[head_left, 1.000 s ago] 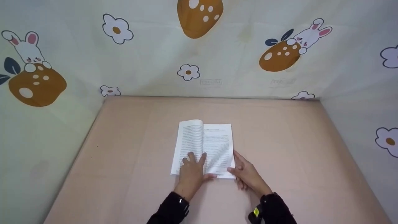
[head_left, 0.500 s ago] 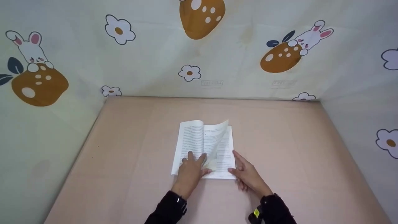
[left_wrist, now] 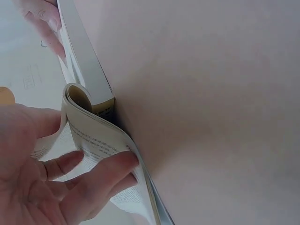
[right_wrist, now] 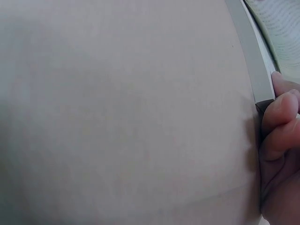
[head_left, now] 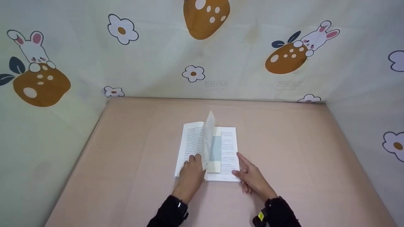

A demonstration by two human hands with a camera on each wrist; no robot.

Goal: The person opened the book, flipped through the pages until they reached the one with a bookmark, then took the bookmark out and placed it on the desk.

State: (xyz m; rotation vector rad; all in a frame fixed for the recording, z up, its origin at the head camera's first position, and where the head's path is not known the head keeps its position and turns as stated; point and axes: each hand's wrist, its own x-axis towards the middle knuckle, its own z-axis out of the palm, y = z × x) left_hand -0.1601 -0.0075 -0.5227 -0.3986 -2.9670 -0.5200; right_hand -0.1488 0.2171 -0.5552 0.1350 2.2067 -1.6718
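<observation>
An open book [head_left: 229,154] with printed pages lies on the table in the head view. My left hand [head_left: 192,175] is at its lower left part, fingers on the left pages and thumb against a page [head_left: 209,134] that stands up near the spine. The left wrist view shows the left hand [left_wrist: 65,173] with paper curled between thumb and fingers. A flat cream and pale blue strip [head_left: 216,149] lies on the right page, partly behind the raised page. My right hand [head_left: 252,176] grips the book's lower right edge, thumb on top; in the right wrist view its fingers [right_wrist: 281,112] bend at the corner.
A pinkish-beige cloth covers the table [head_left: 142,135]. Pale fabric walls [head_left: 157,63] printed with rabbits, flowers and orange fruit stand at the back and on both sides.
The right-hand page has lifted and swung left to stand near the spine, uncovering the cream and pale blue strip. My left thumb has drawn in toward its fingers. The right hand keeps its hold.
</observation>
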